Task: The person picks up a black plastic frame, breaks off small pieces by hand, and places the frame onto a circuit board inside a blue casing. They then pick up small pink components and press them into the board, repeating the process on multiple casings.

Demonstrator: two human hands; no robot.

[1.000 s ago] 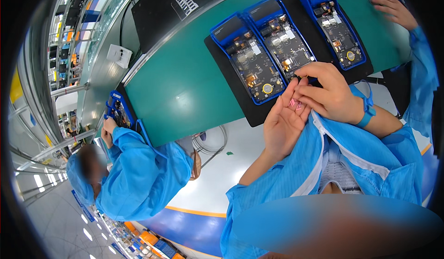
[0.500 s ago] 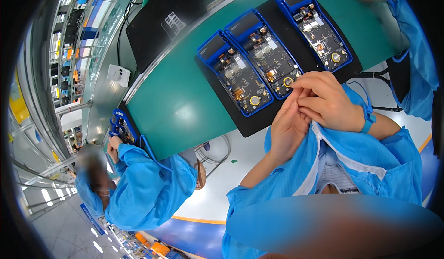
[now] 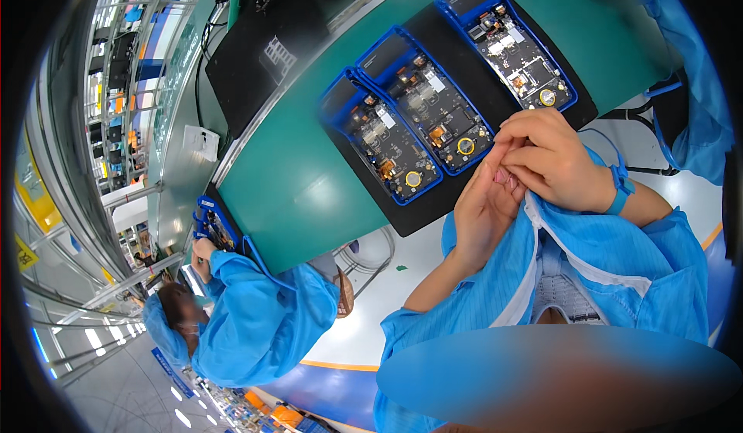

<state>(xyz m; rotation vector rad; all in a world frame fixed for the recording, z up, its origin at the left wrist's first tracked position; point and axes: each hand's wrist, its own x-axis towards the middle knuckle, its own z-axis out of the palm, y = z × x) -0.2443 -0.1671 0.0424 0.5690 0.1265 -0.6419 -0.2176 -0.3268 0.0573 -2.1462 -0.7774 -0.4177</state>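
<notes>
My left hand [image 3: 481, 215] and my right hand [image 3: 559, 164] meet in front of my chest, just off the near edge of the mat. The fingers of both are drawn together, tips touching. A small pinkish patch shows between them; whether it is a held piece or fingertips is unclear. Beyond my hands, three blue-framed devices with bare circuit boards lie on a black mat [image 3: 404, 221]: a left device [image 3: 385, 153], a middle device [image 3: 433, 112] beside it, and a right device [image 3: 520, 58] set apart. Each board has a round yellow-rimmed part near its lower end.
The mat lies on a green table [image 3: 298, 193]. A blue wrist strap [image 3: 621, 191] circles my right wrist. At left, a co-worker in a blue smock [image 3: 259, 313] handles another blue device [image 3: 213, 220]. Another person's blue sleeve [image 3: 685, 69] is at upper right. A black panel [image 3: 259, 61] stands behind.
The view has shifted slightly, so the devices sit a little further left. My hands stay joined, with more pink showing between the fingers. The left co-worker's head has turned.
</notes>
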